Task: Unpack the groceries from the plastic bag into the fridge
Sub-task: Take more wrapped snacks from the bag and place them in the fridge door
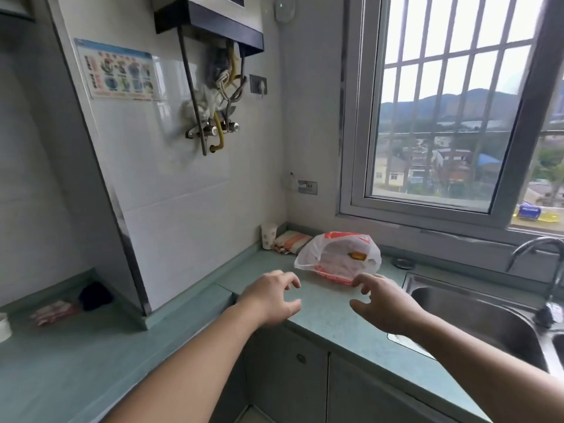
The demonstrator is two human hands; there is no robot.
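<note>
A white plastic bag (337, 256) with red print lies on the green countertop (323, 315) below the window, with something yellow-orange showing inside it. My left hand (271, 296) hovers above the counter just left of and in front of the bag, fingers loosely curled and holding nothing. On the bag's near right side, my right hand (383, 303) is spread the same way, its fingertips close to the bag's edge; whether they touch it is unclear. No fridge is in view.
A steel sink (476, 319) with a tap (546, 270) lies to the right. A paper cup (268, 236) and a flat packet (291, 242) stand in the corner behind the bag. A water heater with pipes (213, 87) hangs on the tiled wall. More packets (55, 311) lie at the left.
</note>
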